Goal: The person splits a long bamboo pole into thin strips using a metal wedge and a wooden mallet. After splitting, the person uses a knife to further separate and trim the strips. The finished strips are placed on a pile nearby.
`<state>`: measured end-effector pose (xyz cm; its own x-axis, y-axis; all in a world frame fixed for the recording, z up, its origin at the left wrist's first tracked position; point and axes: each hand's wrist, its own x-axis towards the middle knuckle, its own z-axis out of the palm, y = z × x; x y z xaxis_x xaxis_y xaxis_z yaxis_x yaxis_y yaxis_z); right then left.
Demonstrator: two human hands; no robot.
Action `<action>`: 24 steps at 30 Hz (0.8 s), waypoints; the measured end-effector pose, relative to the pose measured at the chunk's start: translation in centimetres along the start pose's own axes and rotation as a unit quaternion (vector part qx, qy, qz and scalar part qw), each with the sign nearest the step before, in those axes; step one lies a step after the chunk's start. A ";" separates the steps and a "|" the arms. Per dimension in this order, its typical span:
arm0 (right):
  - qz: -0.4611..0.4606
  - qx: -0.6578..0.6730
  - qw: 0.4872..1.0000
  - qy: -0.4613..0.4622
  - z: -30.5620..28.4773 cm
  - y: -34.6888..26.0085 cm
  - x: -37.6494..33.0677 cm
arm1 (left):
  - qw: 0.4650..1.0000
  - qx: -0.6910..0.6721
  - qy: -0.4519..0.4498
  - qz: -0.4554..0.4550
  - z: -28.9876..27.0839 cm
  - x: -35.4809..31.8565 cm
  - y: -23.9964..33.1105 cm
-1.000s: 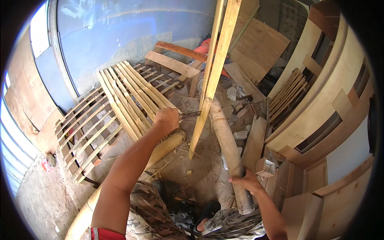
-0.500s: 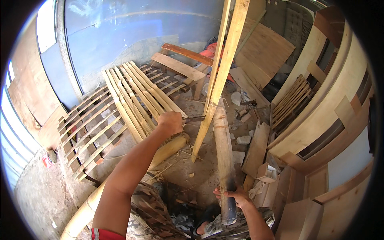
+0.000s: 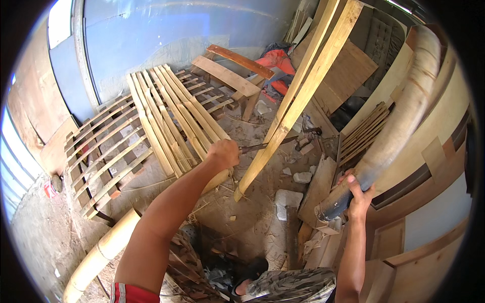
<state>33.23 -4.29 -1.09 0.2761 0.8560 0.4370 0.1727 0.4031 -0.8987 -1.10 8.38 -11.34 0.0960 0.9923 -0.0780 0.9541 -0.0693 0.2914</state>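
Observation:
My left hand is closed round the handle of a long knife. Its dark blade runs across a tall bamboo strip, lodged where the strip parts into two lengths. The strip leans to the right with its lower end near the ground. On the right, my right hand grips a thick, round wooden club near its blackened end. The club is raised, tilted up to the right and apart from the knife; motion blurs its far end.
Split bamboo strips lie across a slatted wooden frame at the left. A whole bamboo pole rests at lower left. Planks stand behind, rubble litters the ground, and wooden panels line the right.
My right hand has lifted the club from upright in the middle up to the right. The bamboo strip has tilted further right, its top moving right, with the knife still in it.

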 end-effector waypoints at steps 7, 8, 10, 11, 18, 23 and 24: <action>0.216 -0.372 0.856 -0.287 -1.8 9.7 -9.1 | 1.000 0.012 -0.008 0.005 -0.1 0.1 -0.1; 0.270 -0.324 0.863 -0.277 -3.2 9.9 -9.4 | 1.000 0.022 -0.007 0.020 -0.1 -0.2 0.1; 0.362 -0.217 0.865 -0.271 -2.3 6.6 -8.2 | 0.999 0.035 0.004 0.022 -0.4 -0.5 -0.5; 0.221 -0.315 0.893 -0.235 -2.7 7.4 -7.7 | 0.999 0.036 0.007 0.021 -0.1 -0.3 -0.1; 0.098 -0.067 0.991 -0.060 -0.6 1.4 -2.0 | 0.999 0.036 -0.005 0.033 -0.5 -0.3 0.7; 0.173 -0.183 0.964 -0.089 -0.5 7.6 -7.3 | 1.000 0.018 0.002 0.017 -0.1 0.4 1.4; 0.254 -0.275 0.909 -0.182 -1.1 8.4 -8.5 | 1.000 0.012 0.004 0.014 0.2 0.5 1.6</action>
<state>33.35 -8.53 -12.28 0.1384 0.9771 -0.1616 0.5852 -0.2124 -0.7826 0.55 8.76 -11.09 0.1214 0.9906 -0.0627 0.9573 -0.1002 0.2713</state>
